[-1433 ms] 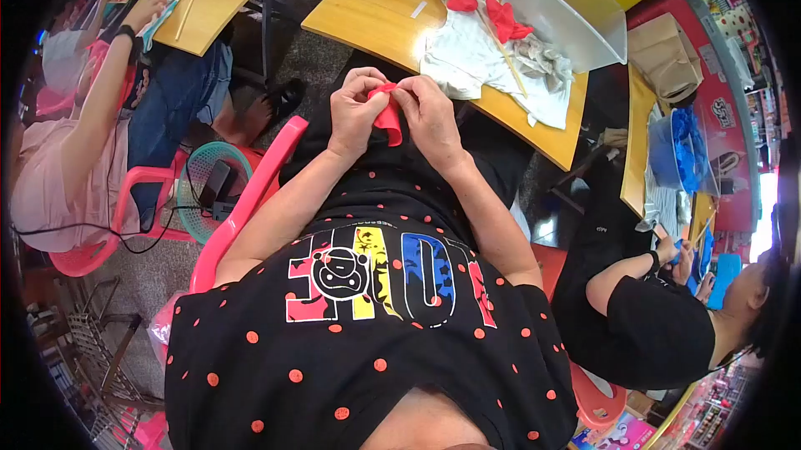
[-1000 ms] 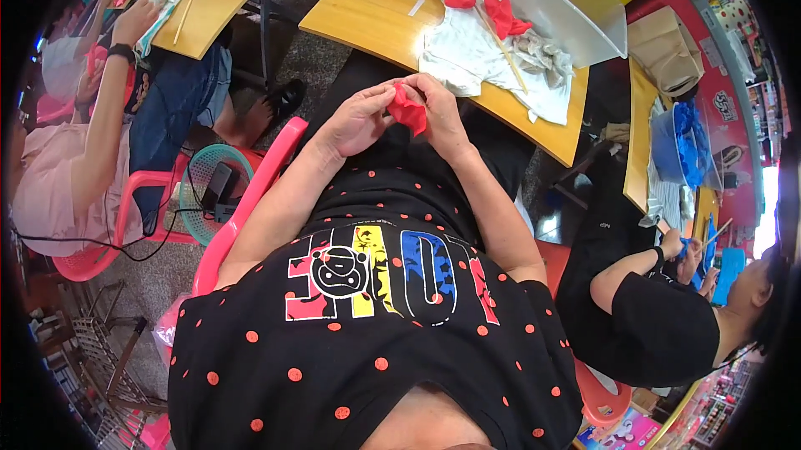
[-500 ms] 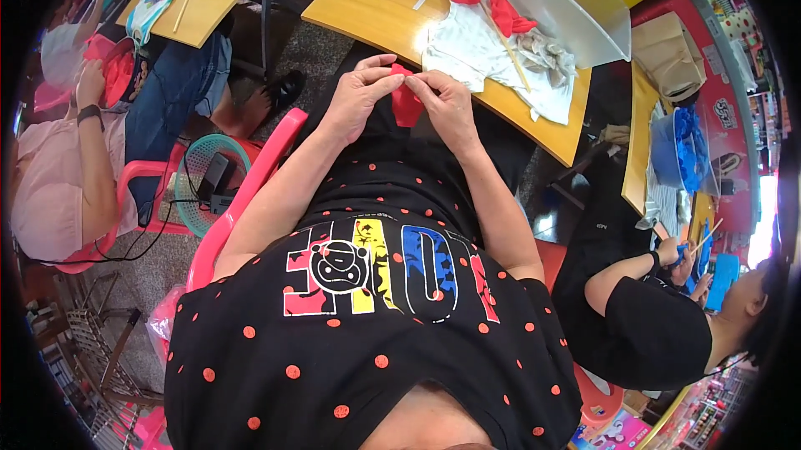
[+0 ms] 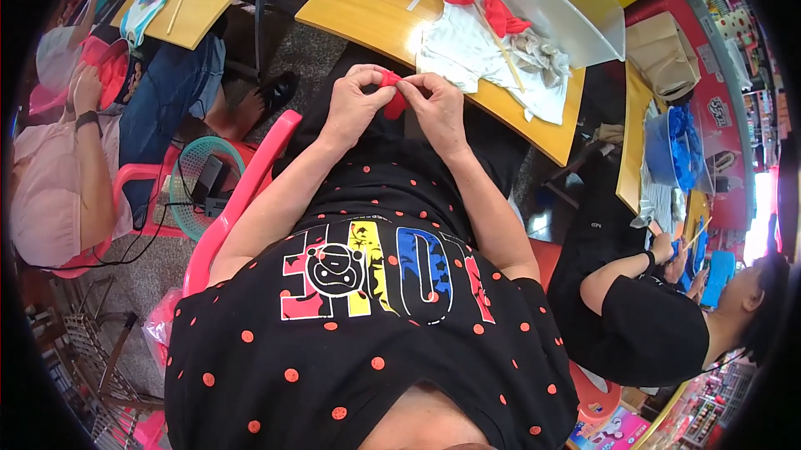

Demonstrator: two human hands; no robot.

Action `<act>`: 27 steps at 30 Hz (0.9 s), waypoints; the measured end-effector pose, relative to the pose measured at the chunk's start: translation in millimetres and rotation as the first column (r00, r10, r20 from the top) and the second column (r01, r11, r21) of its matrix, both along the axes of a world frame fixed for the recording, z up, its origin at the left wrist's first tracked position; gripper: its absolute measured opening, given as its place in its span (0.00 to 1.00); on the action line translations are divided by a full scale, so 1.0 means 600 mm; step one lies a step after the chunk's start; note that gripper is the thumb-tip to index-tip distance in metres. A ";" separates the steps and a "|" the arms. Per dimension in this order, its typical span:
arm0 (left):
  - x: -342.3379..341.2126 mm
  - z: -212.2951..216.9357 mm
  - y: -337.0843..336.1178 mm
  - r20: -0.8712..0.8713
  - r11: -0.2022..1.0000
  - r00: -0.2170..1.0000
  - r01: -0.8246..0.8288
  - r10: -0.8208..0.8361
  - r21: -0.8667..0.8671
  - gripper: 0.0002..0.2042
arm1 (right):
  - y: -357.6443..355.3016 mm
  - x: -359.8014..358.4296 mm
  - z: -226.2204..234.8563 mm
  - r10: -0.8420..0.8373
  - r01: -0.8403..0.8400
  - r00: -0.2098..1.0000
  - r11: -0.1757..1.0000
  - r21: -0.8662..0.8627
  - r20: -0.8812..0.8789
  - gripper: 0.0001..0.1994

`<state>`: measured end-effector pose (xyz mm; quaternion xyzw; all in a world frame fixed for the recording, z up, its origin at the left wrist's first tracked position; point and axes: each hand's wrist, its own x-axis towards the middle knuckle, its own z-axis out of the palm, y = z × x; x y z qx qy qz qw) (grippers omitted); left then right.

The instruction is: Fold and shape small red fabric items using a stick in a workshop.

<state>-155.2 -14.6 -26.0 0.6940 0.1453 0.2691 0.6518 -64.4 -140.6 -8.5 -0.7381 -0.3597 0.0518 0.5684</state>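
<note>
Above my lap, just short of the table edge, a small piece of red fabric (image 4: 395,105) hangs between my two hands. My left hand (image 4: 359,101) pinches its upper edge between thumb and fingers. My right hand (image 4: 435,108) pinches the same edge close beside it, the thumbs and fingertips nearly meeting. Part of the fabric is hidden behind the fingers. On the wooden table (image 4: 359,4) ahead lies a white cloth (image 4: 446,50), with more red fabric pieces (image 4: 503,16) and a thin wooden stick (image 4: 509,62) on it.
A clear plastic bin (image 4: 567,12) stands at the table's far right. A pink chair arm (image 4: 242,191) is by my left elbow. One person in pink (image 4: 62,166) sits left; another in black (image 4: 655,325) works at right, near a tub of blue fabric (image 4: 684,145).
The red fabric has been drawn up and bunched between my fingertips, so less of it hangs down. Both hands have shifted slightly left and nearer to me.
</note>
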 end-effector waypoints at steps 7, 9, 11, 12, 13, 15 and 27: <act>0.003 -0.001 -0.011 0.067 0.974 0.991 -0.131 0.120 0.187 0.05 | 0.008 -0.014 0.004 -0.007 0.007 1.000 1.000 0.015 -0.021 0.07; 0.006 -0.013 -0.004 0.101 0.962 0.984 -0.166 0.147 0.218 0.05 | 0.009 -0.020 0.006 0.041 -0.045 0.977 0.999 -0.013 -0.209 0.07; 0.014 -0.035 0.015 0.138 0.946 0.975 -0.206 0.176 0.248 0.05 | 0.012 -0.021 -0.002 0.104 -0.081 0.918 0.994 0.074 -0.383 0.08; 0.015 -0.047 0.032 0.126 0.968 0.967 -0.234 0.223 0.085 0.05 | 0.013 -0.021 -0.005 0.169 -0.095 0.826 0.982 0.162 -0.538 0.08; 0.012 -0.044 0.042 0.108 0.963 0.959 -0.256 0.264 -0.081 0.05 | 0.013 -0.020 -0.001 0.173 -0.099 0.826 0.982 0.163 -0.537 0.08; 0.003 -0.041 0.050 0.087 0.959 0.965 -0.232 0.248 -0.165 0.05 | 0.008 -0.017 0.009 0.191 -0.046 0.818 0.962 0.269 -0.542 0.06; 0.001 -0.006 0.010 0.131 0.999 0.991 -0.008 0.002 0.045 0.06 | 0.007 -0.012 0.001 -0.035 0.037 0.997 0.999 0.022 -0.073 0.08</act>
